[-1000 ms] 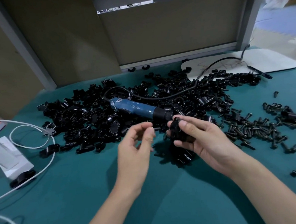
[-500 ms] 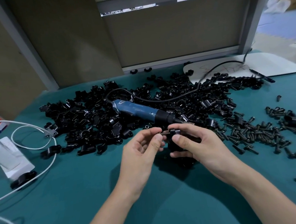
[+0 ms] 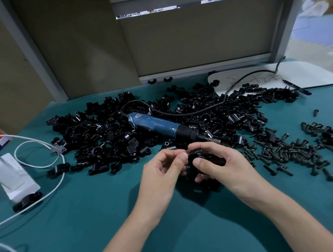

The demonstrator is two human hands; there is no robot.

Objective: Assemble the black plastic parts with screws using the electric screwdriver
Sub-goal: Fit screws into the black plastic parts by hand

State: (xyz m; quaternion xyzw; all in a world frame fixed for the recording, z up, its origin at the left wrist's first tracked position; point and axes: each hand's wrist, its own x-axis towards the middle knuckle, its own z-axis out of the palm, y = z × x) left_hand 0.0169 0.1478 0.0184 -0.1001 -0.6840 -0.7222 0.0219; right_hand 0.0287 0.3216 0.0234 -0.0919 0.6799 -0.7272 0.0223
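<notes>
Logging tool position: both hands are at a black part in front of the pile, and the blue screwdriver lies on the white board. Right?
No. The head view shows the blue screwdriver lying on the pile of black parts, not the white board. The left hand and right hand are indeed at a black part in front of it.

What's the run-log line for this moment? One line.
right hand: grips black plastic part | left hand: at the part, grip unclear | electric screwdriver: idle on parts pile | screws: loose on table
</notes>
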